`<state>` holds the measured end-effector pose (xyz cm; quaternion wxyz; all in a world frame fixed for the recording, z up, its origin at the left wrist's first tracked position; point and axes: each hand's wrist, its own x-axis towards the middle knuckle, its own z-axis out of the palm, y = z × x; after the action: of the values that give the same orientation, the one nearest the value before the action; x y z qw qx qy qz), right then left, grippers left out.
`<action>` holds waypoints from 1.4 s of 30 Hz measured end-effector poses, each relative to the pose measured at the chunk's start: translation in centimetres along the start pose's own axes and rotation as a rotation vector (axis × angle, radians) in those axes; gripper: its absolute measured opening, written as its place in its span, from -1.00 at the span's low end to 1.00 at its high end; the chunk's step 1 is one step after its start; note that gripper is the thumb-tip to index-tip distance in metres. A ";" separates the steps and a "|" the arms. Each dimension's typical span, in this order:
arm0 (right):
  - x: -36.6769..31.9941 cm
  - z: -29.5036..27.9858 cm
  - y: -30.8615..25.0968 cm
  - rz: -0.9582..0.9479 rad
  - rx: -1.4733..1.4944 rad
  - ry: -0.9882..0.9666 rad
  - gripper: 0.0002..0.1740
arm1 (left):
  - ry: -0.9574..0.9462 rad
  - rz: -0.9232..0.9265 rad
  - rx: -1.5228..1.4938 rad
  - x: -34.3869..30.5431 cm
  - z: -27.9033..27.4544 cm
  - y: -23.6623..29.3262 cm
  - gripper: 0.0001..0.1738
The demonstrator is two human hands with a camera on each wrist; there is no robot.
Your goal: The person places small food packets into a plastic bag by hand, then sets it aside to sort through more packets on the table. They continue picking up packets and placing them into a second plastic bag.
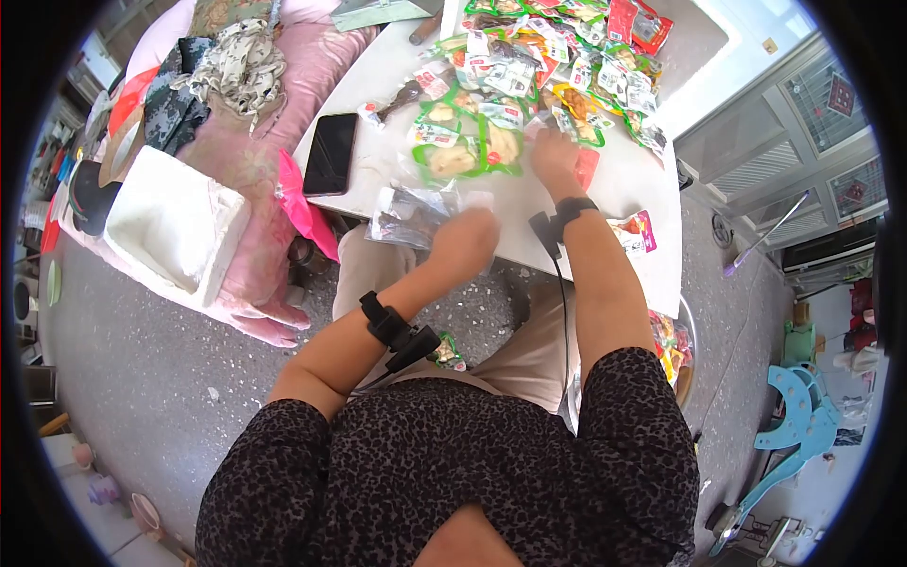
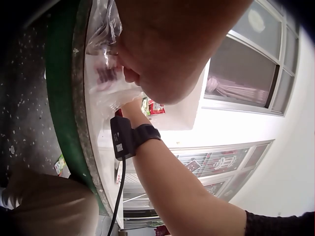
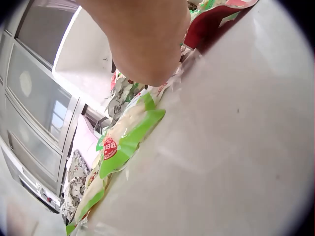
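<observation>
My left hand (image 1: 466,244), blurred, is at the right end of a clear plastic bag (image 1: 406,217) by the table's near edge. In the left wrist view its curled fingers grip clear plastic (image 2: 106,37). Further in, my right hand (image 1: 556,159) reaches down to the near side of a pile of snack packets (image 1: 529,61). Green-edged packets (image 1: 453,159) with pale food lie to its left, and a red packet (image 1: 587,168) shows beside it. The right wrist view has a clear packet edge (image 3: 189,64) by this hand; its fingertips are hidden, so I cannot tell whether it holds anything.
A black phone (image 1: 331,154) lies on the white table (image 1: 378,80) at left. Beyond the left edge, a white foam box (image 1: 170,227) sits on pink fabric (image 1: 302,57). One packet (image 1: 447,352) is low between the legs; more packets (image 1: 671,345) fill a container at lower right.
</observation>
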<state>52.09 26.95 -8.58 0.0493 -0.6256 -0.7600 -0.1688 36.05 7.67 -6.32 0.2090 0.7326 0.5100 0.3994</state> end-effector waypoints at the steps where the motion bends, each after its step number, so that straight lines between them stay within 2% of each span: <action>1: 0.1 0.0 0.2 -0.003 0.054 0.047 -0.79 | 0.006 0.005 0.000 0.0 0.0 0.0 -0.87; 3: 0.2 -0.6 0.7 -0.012 0.158 0.140 -0.82 | 0.021 0.013 -0.003 0.0 0.0 0.0 -0.87; 5: 0.1 -1.8 1.3 0.046 0.295 0.152 -0.84 | 0.010 0.007 0.014 0.0 -0.1 0.1 -0.86; 7: -1.0 -5.9 1.3 0.130 0.387 0.186 -0.84 | 0.015 -0.004 0.014 -0.1 0.0 0.2 -0.85; 9: -1.9 -7.7 2.4 0.142 0.573 0.324 -0.82 | 0.036 -0.017 -0.002 -0.1 0.0 0.1 -0.83; 14: -4.9 -7.4 6.2 0.249 0.925 0.539 -0.81 | 0.022 -0.063 -0.003 0.0 -0.1 0.2 -0.81; 16: -7.4 -8.4 6.6 0.482 1.430 0.320 -0.80 | 0.021 -0.064 -0.014 -0.1 -0.2 0.3 -0.80; 17: -9.1 -9.3 6.5 0.520 1.627 0.268 -0.79 | 0.023 -0.062 -0.019 -0.2 -0.1 0.4 -0.79; 20: -13.3 -10.3 6.5 0.645 1.828 0.313 -0.84 | 0.030 -0.088 -0.022 -0.8 0.2 0.7 -0.78; 22: -15.8 -10.3 6.9 0.654 1.949 0.300 -0.87 | 0.037 -0.098 -0.010 -1.1 0.2 0.9 -0.78; 29: -22.2 -10.2 4.9 0.765 2.071 0.164 -0.88 | 0.030 -0.081 0.091 -1.6 -0.3 1.7 -0.80; 33: -22.2 -9.8 3.3 0.772 2.053 0.149 -0.86 | -0.009 -0.059 0.158 -1.7 -0.7 2.2 -0.80; 37: -21.6 -10.3 1.8 0.740 2.155 0.137 -0.86 | -0.057 -0.036 0.268 -1.4 -1.4 3.0 -0.81; 42: -21.1 -10.1 -0.8 0.805 2.226 0.173 -0.88 | -0.077 -0.015 0.330 -1.0 -1.7 3.9 -0.82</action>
<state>54.40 3.93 -5.31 0.6669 -0.4190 -0.2316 0.5710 36.75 5.02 -2.92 0.1085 0.7679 0.5657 0.2802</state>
